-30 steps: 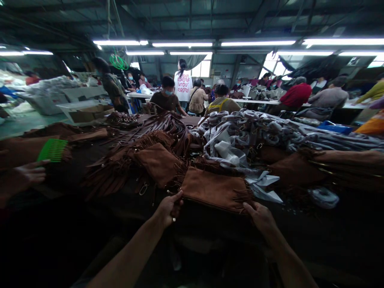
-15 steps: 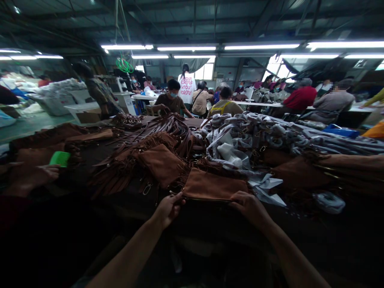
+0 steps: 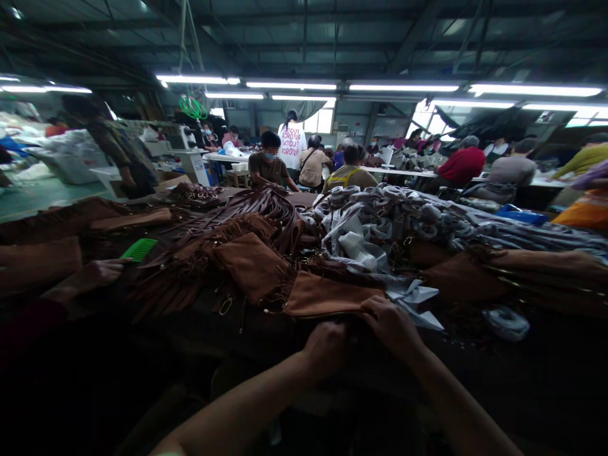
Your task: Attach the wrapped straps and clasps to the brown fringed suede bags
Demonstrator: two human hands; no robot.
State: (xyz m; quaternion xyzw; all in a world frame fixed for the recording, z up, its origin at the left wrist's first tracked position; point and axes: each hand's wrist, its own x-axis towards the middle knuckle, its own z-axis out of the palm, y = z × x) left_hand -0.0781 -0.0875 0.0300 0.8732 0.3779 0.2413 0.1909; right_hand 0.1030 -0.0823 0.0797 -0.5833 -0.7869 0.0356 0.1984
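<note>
Gripping a brown pouch (image 3: 327, 296) at the near edge of the counter (image 3: 479, 361), both hands are working close together. The left hand (image 3: 327, 347) is curling into a fist against the pouch's near hem, apparently pinching it, though the dim light is hiding the fingertips. The right hand (image 3: 392, 323) is closing its fingers over the near right corner. The pouch is lying flat, its far end touching a second pouch (image 3: 247, 263).

By the look of it, the hem is being handled or drawn toward the person. A further pull would call for a firm, even hold at both hands, since the fringe (image 3: 161, 285) and a clasp (image 3: 225, 307) are trailing just to the left and could snag.

Crumpled grey wrap (image 3: 413, 294) is lying against the pouch's right side, and a white roll (image 3: 506, 322) is sitting further right. At the left edge, a co-worker's hand (image 3: 102, 272) is holding a green comb (image 3: 139, 249) over more fringe. Beyond the pouches, brown straps (image 3: 266, 202) and a heap of grey-wrapped pieces (image 3: 394, 215) are crowding the middle of the counter. At the far edge, other people (image 3: 268, 166) are sitting and working.
</note>
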